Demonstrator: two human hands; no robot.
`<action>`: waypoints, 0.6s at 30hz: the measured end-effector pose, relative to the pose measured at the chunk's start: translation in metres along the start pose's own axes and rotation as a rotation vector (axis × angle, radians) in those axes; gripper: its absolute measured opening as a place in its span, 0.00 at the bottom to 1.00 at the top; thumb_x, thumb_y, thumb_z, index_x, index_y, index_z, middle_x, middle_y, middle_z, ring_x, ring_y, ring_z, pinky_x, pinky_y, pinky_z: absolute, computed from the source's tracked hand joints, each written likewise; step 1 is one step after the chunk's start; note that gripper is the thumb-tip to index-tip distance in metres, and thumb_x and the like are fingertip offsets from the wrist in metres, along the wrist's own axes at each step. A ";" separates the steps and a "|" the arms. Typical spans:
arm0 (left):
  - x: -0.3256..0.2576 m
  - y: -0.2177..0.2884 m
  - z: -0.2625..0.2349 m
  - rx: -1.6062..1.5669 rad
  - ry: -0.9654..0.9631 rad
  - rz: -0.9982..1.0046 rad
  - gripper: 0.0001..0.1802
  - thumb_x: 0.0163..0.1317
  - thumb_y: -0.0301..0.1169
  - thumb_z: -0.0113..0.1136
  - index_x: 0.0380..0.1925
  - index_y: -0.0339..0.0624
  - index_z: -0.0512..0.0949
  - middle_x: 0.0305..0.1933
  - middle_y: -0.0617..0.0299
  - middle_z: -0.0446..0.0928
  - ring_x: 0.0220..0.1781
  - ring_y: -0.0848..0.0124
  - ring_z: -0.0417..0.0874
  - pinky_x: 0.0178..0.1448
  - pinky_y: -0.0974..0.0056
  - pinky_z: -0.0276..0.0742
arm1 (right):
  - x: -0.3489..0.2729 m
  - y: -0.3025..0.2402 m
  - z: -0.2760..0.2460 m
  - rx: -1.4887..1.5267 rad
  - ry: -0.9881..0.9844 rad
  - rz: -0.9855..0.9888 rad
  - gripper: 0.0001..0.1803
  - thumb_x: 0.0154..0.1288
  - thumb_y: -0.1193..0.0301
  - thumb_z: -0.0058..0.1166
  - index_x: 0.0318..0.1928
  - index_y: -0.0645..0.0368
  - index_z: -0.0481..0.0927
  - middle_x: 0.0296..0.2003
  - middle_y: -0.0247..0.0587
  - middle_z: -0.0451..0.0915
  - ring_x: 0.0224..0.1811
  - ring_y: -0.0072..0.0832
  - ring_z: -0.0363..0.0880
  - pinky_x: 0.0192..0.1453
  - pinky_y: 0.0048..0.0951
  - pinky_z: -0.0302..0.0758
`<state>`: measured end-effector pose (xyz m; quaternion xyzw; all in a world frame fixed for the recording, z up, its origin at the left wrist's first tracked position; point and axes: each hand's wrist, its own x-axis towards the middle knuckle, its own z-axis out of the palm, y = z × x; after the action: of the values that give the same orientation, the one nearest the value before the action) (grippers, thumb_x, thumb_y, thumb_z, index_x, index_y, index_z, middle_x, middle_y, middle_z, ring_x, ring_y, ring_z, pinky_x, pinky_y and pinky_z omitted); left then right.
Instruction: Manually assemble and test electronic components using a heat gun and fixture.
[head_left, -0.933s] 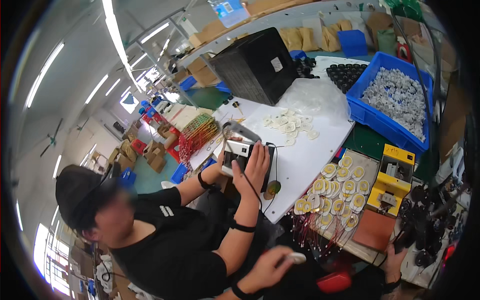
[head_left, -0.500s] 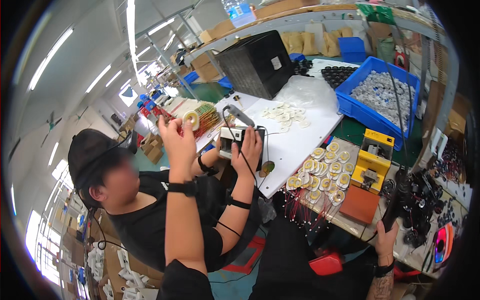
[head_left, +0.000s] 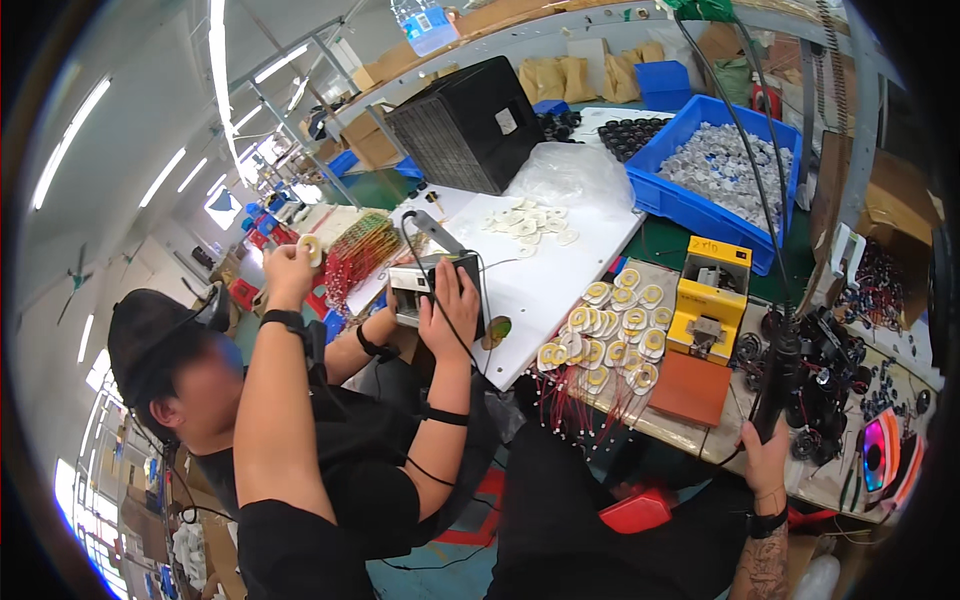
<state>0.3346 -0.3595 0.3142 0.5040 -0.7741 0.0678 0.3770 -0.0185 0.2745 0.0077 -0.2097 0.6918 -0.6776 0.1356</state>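
Observation:
My left hand is raised at the far left, arm outstretched in front of a co-worker. Its fingers pinch a round white disc with a yellow ring. Low at the right, my right hand is closed around the lower end of a black rod-shaped corded tool, held upright; its tip is hidden. Nearest to this hand are an orange-brown plate and a yellow bench machine. Many similar white-and-yellow discs with red wires lie in a pile left of the machine.
A seated co-worker steadies a white-and-black box with both hands. Behind are white discs, a clear plastic bag, a black crate stack and a blue bin of pale parts. Black parts crowd the right; cords hang overhead.
My left hand has moved left and farther out with the disc, which is now turned more side-on. My right hand keeps its grip on the black tool. The whole view has shifted slightly.

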 end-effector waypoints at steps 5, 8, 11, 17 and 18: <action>-0.012 -0.009 -0.009 0.046 0.074 0.036 0.18 0.68 0.42 0.63 0.39 0.36 0.88 0.50 0.35 0.84 0.76 0.37 0.64 0.84 0.46 0.51 | 0.004 -0.003 0.007 0.003 -0.047 -0.003 0.19 0.69 0.60 0.66 0.42 0.62 0.75 0.27 0.31 0.76 0.28 0.19 0.76 0.34 0.26 0.75; -0.016 -0.013 -0.004 0.065 0.056 0.009 0.19 0.68 0.42 0.63 0.42 0.36 0.88 0.59 0.28 0.78 0.78 0.36 0.61 0.82 0.46 0.54 | 0.003 -0.005 0.003 -0.004 -0.022 0.033 0.18 0.69 0.60 0.66 0.43 0.61 0.75 0.29 0.32 0.77 0.29 0.20 0.77 0.35 0.26 0.75; -0.017 -0.011 0.002 0.099 0.045 0.001 0.19 0.67 0.43 0.64 0.44 0.37 0.87 0.69 0.21 0.67 0.80 0.35 0.58 0.82 0.48 0.56 | 0.004 -0.001 -0.003 -0.025 -0.020 0.053 0.18 0.69 0.61 0.66 0.43 0.61 0.75 0.30 0.32 0.78 0.29 0.20 0.77 0.36 0.26 0.75; -0.017 -0.009 -0.005 0.147 -0.089 0.009 0.17 0.66 0.41 0.66 0.40 0.36 0.85 0.72 0.24 0.65 0.80 0.37 0.60 0.80 0.48 0.60 | 0.001 -0.004 0.003 -0.029 -0.033 0.055 0.17 0.69 0.61 0.66 0.42 0.60 0.74 0.29 0.31 0.77 0.30 0.20 0.77 0.36 0.26 0.75; -0.014 -0.014 -0.010 0.176 -0.117 0.029 0.16 0.66 0.40 0.66 0.40 0.35 0.85 0.72 0.25 0.64 0.80 0.38 0.60 0.79 0.49 0.61 | 0.001 -0.004 0.003 -0.049 -0.049 0.057 0.17 0.69 0.61 0.66 0.42 0.60 0.74 0.29 0.31 0.77 0.30 0.20 0.77 0.36 0.25 0.75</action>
<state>0.3546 -0.3512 0.3083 0.5269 -0.7932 0.1115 0.2842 -0.0170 0.2712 0.0114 -0.2096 0.7102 -0.6511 0.1664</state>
